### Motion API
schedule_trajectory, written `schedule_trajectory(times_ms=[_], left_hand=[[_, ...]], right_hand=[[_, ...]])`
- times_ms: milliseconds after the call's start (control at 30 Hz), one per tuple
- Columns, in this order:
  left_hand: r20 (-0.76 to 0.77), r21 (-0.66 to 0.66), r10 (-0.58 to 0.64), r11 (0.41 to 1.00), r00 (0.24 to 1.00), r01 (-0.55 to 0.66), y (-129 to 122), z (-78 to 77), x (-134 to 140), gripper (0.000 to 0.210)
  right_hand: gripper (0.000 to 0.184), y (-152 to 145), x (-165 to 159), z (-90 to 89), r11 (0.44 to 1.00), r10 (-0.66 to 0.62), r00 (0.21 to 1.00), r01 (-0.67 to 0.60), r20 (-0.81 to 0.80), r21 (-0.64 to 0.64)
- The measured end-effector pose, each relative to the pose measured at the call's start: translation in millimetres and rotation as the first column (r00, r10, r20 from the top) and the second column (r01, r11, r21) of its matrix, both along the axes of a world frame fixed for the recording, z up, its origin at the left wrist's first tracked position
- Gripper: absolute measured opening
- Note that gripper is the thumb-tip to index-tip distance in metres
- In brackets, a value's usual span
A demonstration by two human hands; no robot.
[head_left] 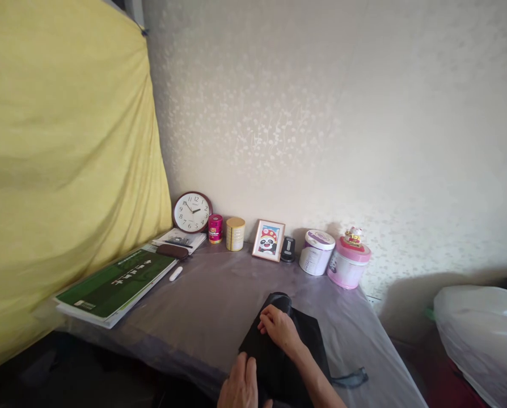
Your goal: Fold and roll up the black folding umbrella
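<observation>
A black folded cloth item (304, 345) lies on the table at the near edge, with a rounded fold at its far end. A dark grey-blue strap (350, 378) sticks out from its right side. My right hand (280, 328) reaches across the cloth with fingers curled in and pressed against its upper part. At the cloth's near left edge is my left hand (240, 382), its fingers bent over the fabric and the thumb partly cut off by the frame. What kind of cloth item it is I cannot tell.
Along the wall stand a clock (193, 212), a pink tin (215, 229), a yellow tin (235, 234), a framed panda picture (269, 241), a black stapler-like object (288, 249) and two tubs (317, 255). A green book (117, 283) lies left; a plastic bag (483, 323) sits right.
</observation>
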State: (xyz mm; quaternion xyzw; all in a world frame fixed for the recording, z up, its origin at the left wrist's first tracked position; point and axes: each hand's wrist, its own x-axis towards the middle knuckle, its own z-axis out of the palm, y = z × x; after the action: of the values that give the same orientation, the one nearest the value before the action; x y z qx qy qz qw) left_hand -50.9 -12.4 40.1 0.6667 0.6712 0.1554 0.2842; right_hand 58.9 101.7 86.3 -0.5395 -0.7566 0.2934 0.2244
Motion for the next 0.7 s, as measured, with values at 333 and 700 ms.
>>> schedule_trajectory(times_ms=[333, 700], left_hand=[[0.141, 0.103, -0.057, 0.994, 0.988, 0.042, 24, -27.2, 24, 0.058], [0.208, 0.014, -0.009, 1.000, 0.978, 0.006, 26, -39.9, 26, 0.055]], right_hand=[[0.028, -28, 17, -3.0, 0.926, 0.195, 0.959, -0.249, 0.205, 0.283], [0.035, 53, 38, -16.0, 0.906, 0.269, 0.940, -0.320, 0.208, 0.275]])
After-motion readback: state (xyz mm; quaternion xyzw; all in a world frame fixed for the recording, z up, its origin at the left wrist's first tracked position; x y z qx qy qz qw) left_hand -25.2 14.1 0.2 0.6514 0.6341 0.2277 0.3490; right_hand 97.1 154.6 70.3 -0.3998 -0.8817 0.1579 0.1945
